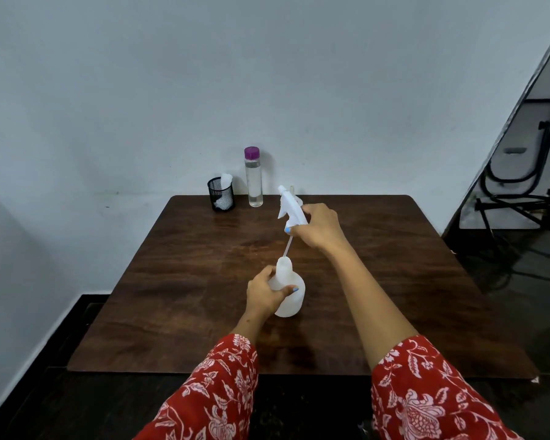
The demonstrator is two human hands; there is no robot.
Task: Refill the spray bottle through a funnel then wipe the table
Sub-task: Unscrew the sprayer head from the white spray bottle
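A white translucent spray bottle point(291, 292) stands at the middle of the dark wooden table point(394, 296), its neck uncovered. My left hand point(265, 292) grips its body from the left. My right hand point(319, 228) holds the white trigger spray head point(289, 208) lifted above and behind the bottle. The thin dip tube point(287, 247) slants down from the head, with its lower end at the bottle's mouth. A tall clear bottle with a purple cap point(253, 177), holding clear liquid, stands at the table's far edge. I see no funnel.
A black mesh cup point(221, 193) with a white cloth or tissue in it stands left of the clear bottle at the back edge. A pale wall rises behind the table. A folded black metal frame point(521, 185) leans at the right, on a dark floor.
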